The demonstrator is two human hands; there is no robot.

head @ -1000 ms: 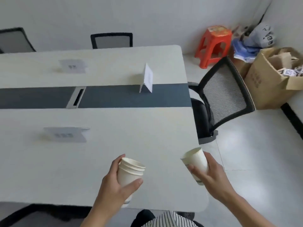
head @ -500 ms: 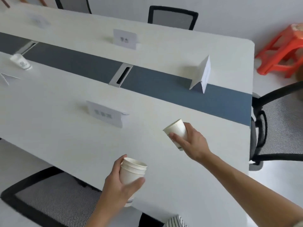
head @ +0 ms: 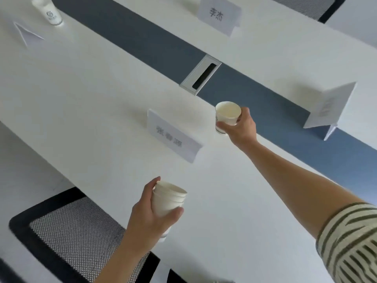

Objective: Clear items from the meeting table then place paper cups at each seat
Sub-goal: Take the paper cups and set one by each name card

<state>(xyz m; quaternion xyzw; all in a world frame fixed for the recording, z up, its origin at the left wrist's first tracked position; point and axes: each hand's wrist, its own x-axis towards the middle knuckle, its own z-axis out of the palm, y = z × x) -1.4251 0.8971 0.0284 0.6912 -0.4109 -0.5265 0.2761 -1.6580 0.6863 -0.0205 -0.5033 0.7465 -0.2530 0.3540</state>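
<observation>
- Nearest in, a black-framed mesh office chair [head: 71,231] sits tucked at the near edge of the long white counter [head: 81,99].
- The left grip [head: 151,213] wraps a nested stack of white paper cups [head: 168,201], thumb on one side and fingers on the other, held upright over the counter's near edge.
- A striped sleeve [head: 350,242] comes in at the right, with that arm stretched out across the counter.
- The right grip [head: 240,127] holds a single white paper cup [head: 227,115], mouth up, just right of a white folded name card [head: 173,137]. Whether its base touches the counter, one cannot tell.
- Beyond them, a dark blue-grey strip [head: 142,43] runs along the counter with a silver cable slot [head: 201,74] set into it.
- A white tent card [head: 330,107] stands on the strip to the right.
- Far side: another printed name card [head: 219,15].
- Far left, a lone paper cup with a logo [head: 50,13] stands beside a folded white card [head: 26,34].
</observation>
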